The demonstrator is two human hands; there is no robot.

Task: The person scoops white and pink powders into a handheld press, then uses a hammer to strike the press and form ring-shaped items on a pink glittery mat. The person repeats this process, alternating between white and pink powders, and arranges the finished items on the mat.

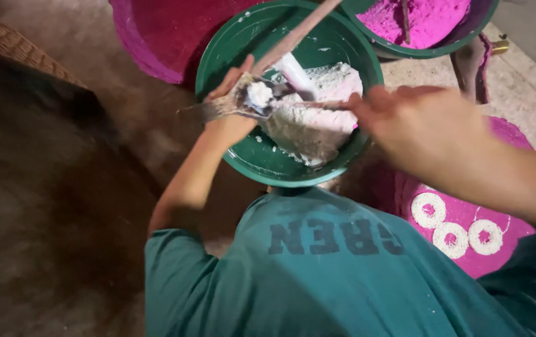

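Observation:
My left hand (229, 109) grips a crumpled clear plastic piece (230, 105) that carries a lump of white powder (259, 93). It hovers over the left side of a green bowl (250, 156) half filled with white powder (318, 118). My right hand (421, 128) is closed on a thin spoon-like tool (315, 105) whose tip reaches the lump in the plastic. A wooden stick (299, 31) leans out of the bowl toward the top.
A second green bowl (430, 51) of pink powder (424, 15) stands at the top right, and a magenta tub (155, 37) at the top left. A pink patch (461, 212) with three white powder rings lies at the lower right. My teal shirt (318, 281) fills the bottom.

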